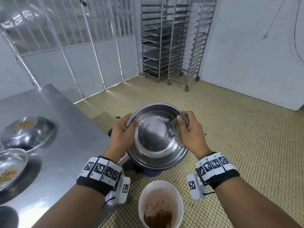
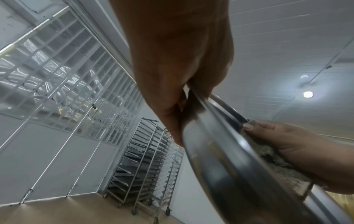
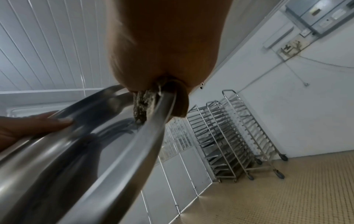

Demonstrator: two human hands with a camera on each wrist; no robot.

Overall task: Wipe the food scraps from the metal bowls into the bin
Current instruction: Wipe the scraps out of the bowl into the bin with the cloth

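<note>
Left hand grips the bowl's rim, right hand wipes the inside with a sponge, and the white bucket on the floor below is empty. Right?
Not quite. The white bucket is not empty: the head view shows murky liquid and brown scraps in it. The rest stands: left hand grips the bowl rim, right hand holds the sponge inside.

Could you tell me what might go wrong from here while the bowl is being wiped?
The left hand grips the metal bowl only at its rim, so pressure from the sponge in the right hand could twist it loose. The white bucket sits nearer than the bowl, so scraps may fall onto the tiled floor.
</note>
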